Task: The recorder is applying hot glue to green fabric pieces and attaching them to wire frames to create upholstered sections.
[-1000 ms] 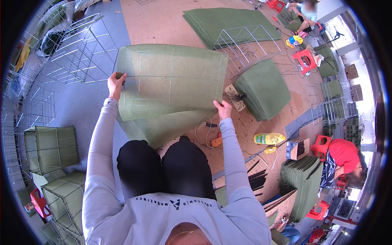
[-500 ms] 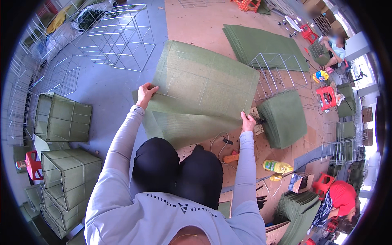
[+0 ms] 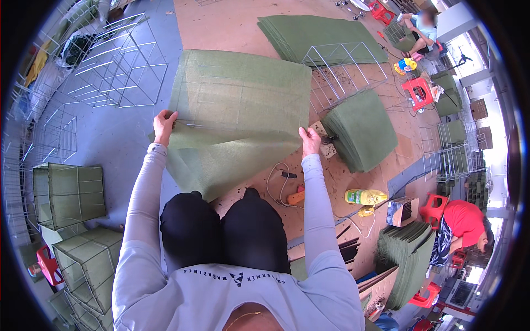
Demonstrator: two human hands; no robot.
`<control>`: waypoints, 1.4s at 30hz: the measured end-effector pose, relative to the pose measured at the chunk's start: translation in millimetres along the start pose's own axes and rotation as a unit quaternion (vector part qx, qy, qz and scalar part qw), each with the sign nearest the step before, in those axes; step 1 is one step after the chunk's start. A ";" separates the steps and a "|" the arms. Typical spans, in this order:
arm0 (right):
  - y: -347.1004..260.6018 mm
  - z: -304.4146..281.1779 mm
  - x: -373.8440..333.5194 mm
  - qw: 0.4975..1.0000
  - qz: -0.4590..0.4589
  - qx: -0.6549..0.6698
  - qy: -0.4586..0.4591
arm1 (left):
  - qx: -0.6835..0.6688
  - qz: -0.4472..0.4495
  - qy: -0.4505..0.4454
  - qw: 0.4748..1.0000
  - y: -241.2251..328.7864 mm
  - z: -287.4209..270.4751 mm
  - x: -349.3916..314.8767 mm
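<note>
A large, thin green fabric sheet spreads in front of my knees, with thin straight wires showing faintly through it. My left hand pinches its left edge between thumb and fingers. At the opposite edge, my right hand grips the fabric with the thumb on top. Between the hands the sheet creases, and its near flap droops toward my knees. What lies under the sheet is mostly hidden.
Beyond it lie a wide green fabric stack and a bare wire frame. A smaller stack stands right. An orange-handled tool and yellow bottle lie nearer. Covered boxes stand left; two people work at right.
The whole view has turned, so most surroundings sit further left. Both hands keep hold of the sheet, and its near flap has changed its folds slightly.
</note>
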State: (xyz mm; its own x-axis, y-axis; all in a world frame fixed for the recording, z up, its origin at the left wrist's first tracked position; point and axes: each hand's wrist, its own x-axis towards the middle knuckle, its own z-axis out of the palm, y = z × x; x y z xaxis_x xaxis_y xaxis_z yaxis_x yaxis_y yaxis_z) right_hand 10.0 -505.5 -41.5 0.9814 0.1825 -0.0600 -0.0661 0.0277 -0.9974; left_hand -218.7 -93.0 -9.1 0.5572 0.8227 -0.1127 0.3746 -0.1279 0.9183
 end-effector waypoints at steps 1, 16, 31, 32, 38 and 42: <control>2.6 -1.1 3.6 1.000 -0.003 -0.001 0.002 | -0.003 0.002 -0.002 1.000 2.5 2.5 2.9; 18.6 -16.1 32.7 0.996 0.003 -0.044 -0.082 | 0.004 -0.004 -0.048 0.999 12.9 15.0 32.2; 26.4 4.1 21.8 0.997 0.022 -0.045 -0.051 | -0.153 -0.065 -0.066 0.984 -1.3 -6.9 24.7; 30.5 4.9 23.7 0.997 0.021 -0.046 -0.052 | -0.154 -0.064 -0.065 0.984 -2.0 -7.2 23.8; 29.3 -1.5 25.3 0.997 -0.050 -0.058 -0.024 | -0.191 -0.035 -0.088 0.977 0.8 -0.8 20.3; 21.5 7.0 22.2 0.988 -0.101 -0.118 -0.006 | -0.099 -0.005 -0.100 0.990 -1.1 -4.2 21.5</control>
State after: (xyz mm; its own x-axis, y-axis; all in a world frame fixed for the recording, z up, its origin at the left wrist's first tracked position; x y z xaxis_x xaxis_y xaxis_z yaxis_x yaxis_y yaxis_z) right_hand 29.1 -493.9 -64.0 0.9681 0.2078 0.1402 0.1760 -0.1653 -0.9704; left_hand -210.3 -72.8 -10.9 0.6969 0.6952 -0.1759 0.2382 0.0070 0.9712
